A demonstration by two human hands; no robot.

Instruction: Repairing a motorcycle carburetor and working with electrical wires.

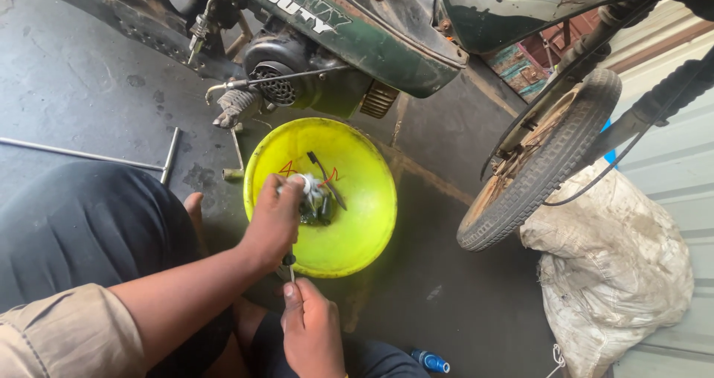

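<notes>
green motorcycle (357,28) | front tyre (547,162) | white sack (617,259) | T-bar wrench (97,155) on floor | blue cap (431,362)

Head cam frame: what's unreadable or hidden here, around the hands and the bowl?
- Small metal part over the yellow bowl: left hand covers much of it; kind unclear.
- Screwdriver: tip hidden behind the left hand, handle inside the right hand.
- Blue object on the floor: cut off by the bottom edge.
- Motorcycle: cut off by the top edge.
- Front wheel: partly behind the fork.
</notes>
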